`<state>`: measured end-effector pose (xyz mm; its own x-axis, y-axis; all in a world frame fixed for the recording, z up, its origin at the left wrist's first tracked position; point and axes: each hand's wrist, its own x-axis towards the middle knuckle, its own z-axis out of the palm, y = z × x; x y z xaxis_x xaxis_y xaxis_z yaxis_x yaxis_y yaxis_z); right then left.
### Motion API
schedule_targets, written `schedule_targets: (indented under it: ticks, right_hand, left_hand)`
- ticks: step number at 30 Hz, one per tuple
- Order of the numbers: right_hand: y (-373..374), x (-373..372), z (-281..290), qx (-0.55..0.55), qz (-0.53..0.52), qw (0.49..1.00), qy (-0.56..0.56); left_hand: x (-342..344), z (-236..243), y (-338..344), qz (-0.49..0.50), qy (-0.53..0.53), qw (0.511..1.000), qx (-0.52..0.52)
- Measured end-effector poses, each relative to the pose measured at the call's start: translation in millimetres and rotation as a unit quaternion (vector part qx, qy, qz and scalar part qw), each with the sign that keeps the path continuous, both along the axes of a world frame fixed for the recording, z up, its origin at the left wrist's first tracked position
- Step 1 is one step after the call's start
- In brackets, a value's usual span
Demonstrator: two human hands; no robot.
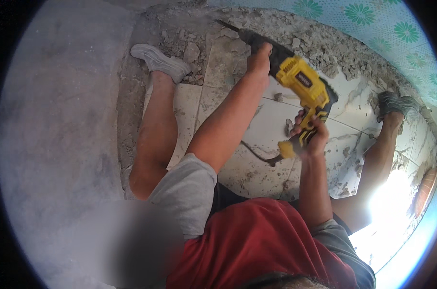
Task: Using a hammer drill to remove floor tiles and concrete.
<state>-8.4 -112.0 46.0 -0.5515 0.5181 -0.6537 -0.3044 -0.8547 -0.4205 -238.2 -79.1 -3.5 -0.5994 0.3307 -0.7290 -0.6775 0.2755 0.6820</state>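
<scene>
A yellow and black rotary hammer (302,79) slants across the upper middle, held in both hands. My left hand (260,57) wraps round its black front part, just behind the chuck. My right hand (314,136) grips the rear handle, with the fingers curled round it near the trigger. A thin dark chisel bit (226,25) points to the far left, its tip at broken rubble (192,52) in a dusty haze. Whether the tip touches the rubble I cannot tell. The cable (257,153) trails from the handle's lower end over the tiles.
Broken mortar (319,45) lies in a strip along the foot of a wall (358,19) with green flower patterns. Dusty white tiles (271,120) with scattered chips cover the floor between my spread legs. A grey concrete surface (64,120) fills the left side.
</scene>
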Motion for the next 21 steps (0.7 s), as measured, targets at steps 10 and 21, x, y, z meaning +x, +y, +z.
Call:
schedule_targets:
  ticks: [10,21]
  right_hand:
    - [8.0,-6.1,21.1,0.012,0.013,1.0,0.01]
    - [-12.5,9.1,-30.9,-0.031,-0.034,0.997,0.064]
  left_hand:
    - [-1.5,16.5,5.2,0.041,-0.048,0.994,0.09]
    - [14.2,6.8,-5.0,-0.001,0.01,0.998,-0.063]
